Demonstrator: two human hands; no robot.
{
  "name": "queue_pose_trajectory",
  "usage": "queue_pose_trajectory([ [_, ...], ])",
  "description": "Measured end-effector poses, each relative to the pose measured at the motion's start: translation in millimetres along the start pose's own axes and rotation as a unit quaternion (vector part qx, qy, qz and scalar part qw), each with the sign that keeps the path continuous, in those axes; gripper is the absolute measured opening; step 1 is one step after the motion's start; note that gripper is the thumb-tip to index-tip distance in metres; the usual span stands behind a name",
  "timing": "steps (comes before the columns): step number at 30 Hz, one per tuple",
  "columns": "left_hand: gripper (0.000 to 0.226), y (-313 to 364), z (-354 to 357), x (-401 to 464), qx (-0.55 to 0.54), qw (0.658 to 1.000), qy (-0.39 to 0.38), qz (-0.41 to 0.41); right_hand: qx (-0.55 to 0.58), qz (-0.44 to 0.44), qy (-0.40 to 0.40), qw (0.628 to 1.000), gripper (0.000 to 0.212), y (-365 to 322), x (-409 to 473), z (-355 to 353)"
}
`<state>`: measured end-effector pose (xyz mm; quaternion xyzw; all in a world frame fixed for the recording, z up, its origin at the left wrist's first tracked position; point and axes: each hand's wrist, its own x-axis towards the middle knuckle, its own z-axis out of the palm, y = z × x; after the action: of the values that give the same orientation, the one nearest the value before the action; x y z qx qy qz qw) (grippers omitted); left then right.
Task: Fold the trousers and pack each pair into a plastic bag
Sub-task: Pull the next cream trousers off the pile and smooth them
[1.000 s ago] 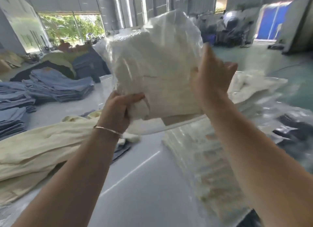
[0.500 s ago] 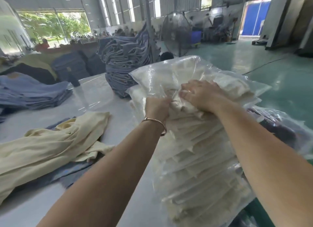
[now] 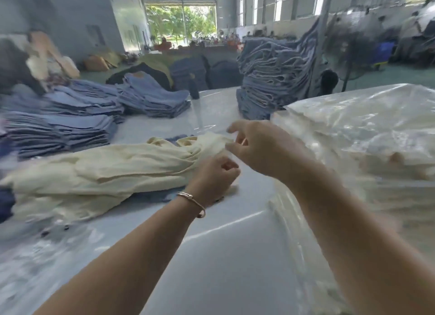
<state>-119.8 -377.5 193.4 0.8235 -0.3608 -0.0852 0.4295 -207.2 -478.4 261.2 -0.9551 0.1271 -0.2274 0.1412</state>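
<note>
The cream trousers [image 3: 106, 168] lie unfolded across the table [image 3: 223, 256], left of the bagged stack [image 3: 367, 136]. The left hand [image 3: 213, 177], fingers curled, touches their near-right end; whether it grips is unclear. The right hand [image 3: 256, 145] hovers just above, fingers loosely spread

The loose cream fabric trousers [image 3: 106, 171] lie left of the left hand [image 3: 213, 176] on the glossy white counter [image 3: 223, 256]; the stack of clear-plastic-bagged cream trousers [image 3: 367, 150] stands right of the right hand [image 3: 256, 147].

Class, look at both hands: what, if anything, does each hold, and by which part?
Neither plainly holds anything. The left hand and right hand reach the waist end of the cream trousers; blur hides any grip.
</note>
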Motion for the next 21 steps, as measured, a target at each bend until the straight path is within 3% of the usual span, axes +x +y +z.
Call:
queue_pose_trajectory([
  [5, 0.018, -163.8, -111.8, -35.0, 0.004, 0.979, 0.046, -0.199, 0.009, -0.049, -0.132, 0.99, 0.029, -82.9, 35.6, 131.1],
  [9, 0.014, -274.5, -200.3, -51.7, 0.024, 0.954, 0.1, -0.282, 0.012, -0.065, -0.2, 0.977, 0.029, -148.1, 74.2, 239.7],
  [17, 0.016, -423.7, -324.7, 11.4, 0.153, 0.944, 0.146, -0.252, -0.051, -0.019, -0.14, 0.989, 0.064, -223.7, 180.0, 400.0],
  [21, 0.037, -463.7, -329.2, 61.8, 0.237, 0.953, 0.079, -0.169, -0.117, 0.047, -0.166, 0.978, 0.08, -212.9, 208.9, 446.4],
])
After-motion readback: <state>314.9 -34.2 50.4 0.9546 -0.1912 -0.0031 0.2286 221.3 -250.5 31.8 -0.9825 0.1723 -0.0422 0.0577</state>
